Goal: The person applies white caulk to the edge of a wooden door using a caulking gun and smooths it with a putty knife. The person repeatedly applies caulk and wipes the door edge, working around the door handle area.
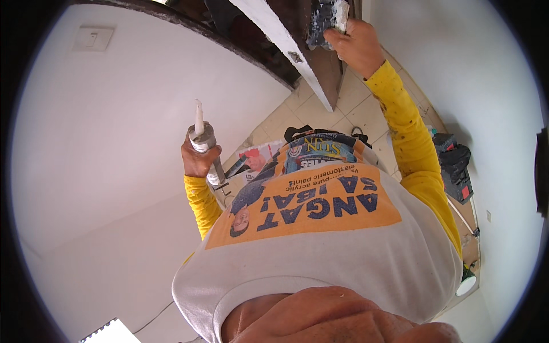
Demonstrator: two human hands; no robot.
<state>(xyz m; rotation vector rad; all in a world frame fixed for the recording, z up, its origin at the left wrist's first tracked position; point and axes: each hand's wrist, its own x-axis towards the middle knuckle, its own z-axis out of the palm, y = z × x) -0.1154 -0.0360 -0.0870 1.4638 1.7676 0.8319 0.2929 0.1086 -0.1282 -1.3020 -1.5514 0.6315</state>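
My left hand is wrapped round a caulking gun, held upright at the left. Its cartridge has a whitish nozzle pointing up. At the top right, my right hand grips a dark, flat piece smeared with white paste; I cannot make out its exact kind. That hand is raised beside the brown face of a door. The door's edge is coated white, with a latch plate set in it.
A white wall with a light switch rises on the left. Dark bags and a case lie along the right wall, near a pale rod. Printed sheets lie on the tiled floor. A dark frame runs along the top.
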